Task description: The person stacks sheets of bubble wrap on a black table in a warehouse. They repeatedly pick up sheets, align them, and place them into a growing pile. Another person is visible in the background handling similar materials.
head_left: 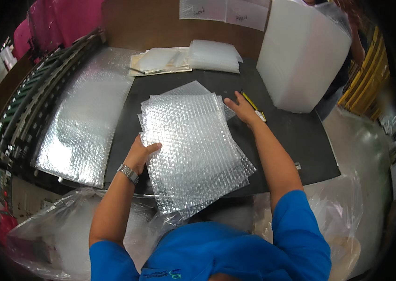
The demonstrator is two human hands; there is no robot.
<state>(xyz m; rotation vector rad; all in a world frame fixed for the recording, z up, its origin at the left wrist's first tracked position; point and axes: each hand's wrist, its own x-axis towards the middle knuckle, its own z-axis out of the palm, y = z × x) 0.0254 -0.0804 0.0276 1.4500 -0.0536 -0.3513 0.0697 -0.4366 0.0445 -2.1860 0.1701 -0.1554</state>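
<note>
A loose stack of clear bubble wrap sheets (188,140) lies fanned out on the dark table, its near end hanging over the front edge. My left hand (139,153) grips the stack's left side, thumb on top and fingers out of sight beneath. Near the far right corner of the stack is my right hand (243,108), with its fingers spread and nothing held. Just beyond that hand lies a slim yellow and black tool (252,104), partly covered by it.
Bubble wrap (85,117) covers the table's left side beside a roller conveyor (34,100). Folded bubble wrap (214,55) and flat pouches (163,60) sit at the back. A tall white foam-like block (301,56) stands at right, a person behind it. Clear plastic bags (81,225) hang below.
</note>
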